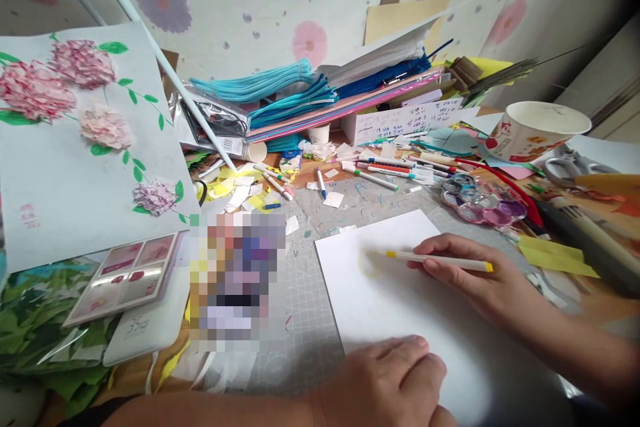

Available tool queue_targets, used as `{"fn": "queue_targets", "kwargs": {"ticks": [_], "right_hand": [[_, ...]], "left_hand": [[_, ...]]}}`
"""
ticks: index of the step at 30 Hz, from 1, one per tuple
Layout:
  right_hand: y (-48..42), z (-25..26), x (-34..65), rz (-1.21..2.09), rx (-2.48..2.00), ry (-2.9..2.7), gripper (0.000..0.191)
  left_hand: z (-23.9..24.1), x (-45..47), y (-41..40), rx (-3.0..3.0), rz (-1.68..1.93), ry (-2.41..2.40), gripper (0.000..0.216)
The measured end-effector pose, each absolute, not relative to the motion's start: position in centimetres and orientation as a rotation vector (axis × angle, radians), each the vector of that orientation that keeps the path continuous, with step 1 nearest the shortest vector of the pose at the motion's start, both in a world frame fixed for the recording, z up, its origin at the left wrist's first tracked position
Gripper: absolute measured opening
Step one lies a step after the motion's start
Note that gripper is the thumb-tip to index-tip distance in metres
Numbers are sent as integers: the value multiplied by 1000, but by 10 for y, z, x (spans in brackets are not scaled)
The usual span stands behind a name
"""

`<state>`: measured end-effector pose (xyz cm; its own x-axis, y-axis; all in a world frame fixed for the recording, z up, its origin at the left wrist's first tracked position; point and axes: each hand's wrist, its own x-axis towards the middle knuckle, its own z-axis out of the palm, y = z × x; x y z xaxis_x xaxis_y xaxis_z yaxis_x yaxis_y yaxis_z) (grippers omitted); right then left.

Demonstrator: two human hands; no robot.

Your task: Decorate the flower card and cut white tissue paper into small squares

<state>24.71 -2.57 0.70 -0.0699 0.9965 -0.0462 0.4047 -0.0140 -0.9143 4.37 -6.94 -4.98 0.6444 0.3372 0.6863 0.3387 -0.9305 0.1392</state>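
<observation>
A white sheet of paper (400,320) lies at an angle in front of me, with a faint yellow curved line (369,265) drawn near its upper left. Between the thumb and fingers of my right hand (463,267) is a white marker with yellow ends (440,259). Its yellow tip is close beside the line; whether it touches the paper I cannot tell. My left hand (390,373) rests on the lower left of the sheet with its fingers curled closed, the fingertips partly hidden.
Several markers (377,179) and paper scraps lie behind the sheet on a grey cutting mat (300,293). To the right are a paint palette (493,203), a paper bowl (540,130) and scissors (575,167). At left stands a flower picture (65,193); pipe cleaners (260,80) are piled behind.
</observation>
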Motion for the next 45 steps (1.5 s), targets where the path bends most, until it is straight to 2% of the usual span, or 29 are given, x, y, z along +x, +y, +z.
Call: {"fn": "queue_targets", "kwargs": {"ticks": [6,16,24,28,34,45], "right_hand": [[-20,9,238,1014,-1503,-1648,34],[-32,10,259,1029,-1571,-1613,33],[-38,11,249,1060,-1461,-1741,26],[-34,7,257,1016,-1422,-1471,24],[-41,3,291,998,-1394,-988,31],[-50,-4,289,979,-1616,-1107,39]], "left_hand": [[-42,49,-68,-2796,-1384,-601,23],[-33,48,-68,-2793,-1374,-596,21],[-38,48,-69,-2803,-1338,-625,24],[-37,48,-68,-2772,-1351,-612,26],[-39,47,-66,-2749,-1357,-606,29],[-36,44,-69,-2792,-1301,-583,40]]}}
